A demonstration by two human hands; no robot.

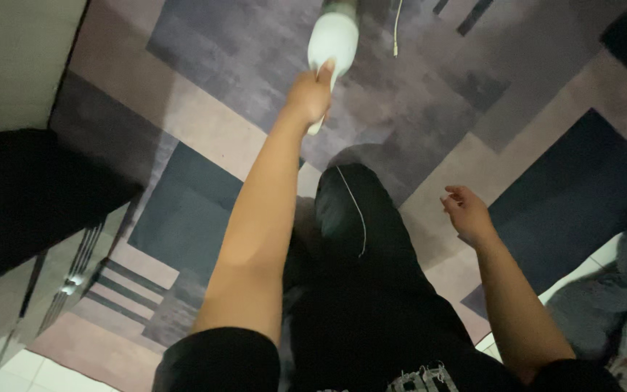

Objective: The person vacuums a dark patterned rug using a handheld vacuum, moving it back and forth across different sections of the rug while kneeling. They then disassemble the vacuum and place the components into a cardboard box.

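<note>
My left hand (310, 94) is stretched forward and grips the handle of a white handheld vacuum cleaner (333, 43), which points down at the patterned rug (429, 94). The vacuum's nozzle runs out of view at the top edge. My right hand (466, 210) hangs loosely at my side, fingers curled apart, holding nothing. My legs in black trousers (357, 239) stand on the rug between the two arms.
The rug has grey, mauve and dark blue blocks. A thin white cord (396, 29) dangles near the vacuum. A dark piece of furniture (23, 196) stands at the left. Grey fabric (618, 290) lies at the right edge, and white floor tiles (23, 374) show beyond the rug.
</note>
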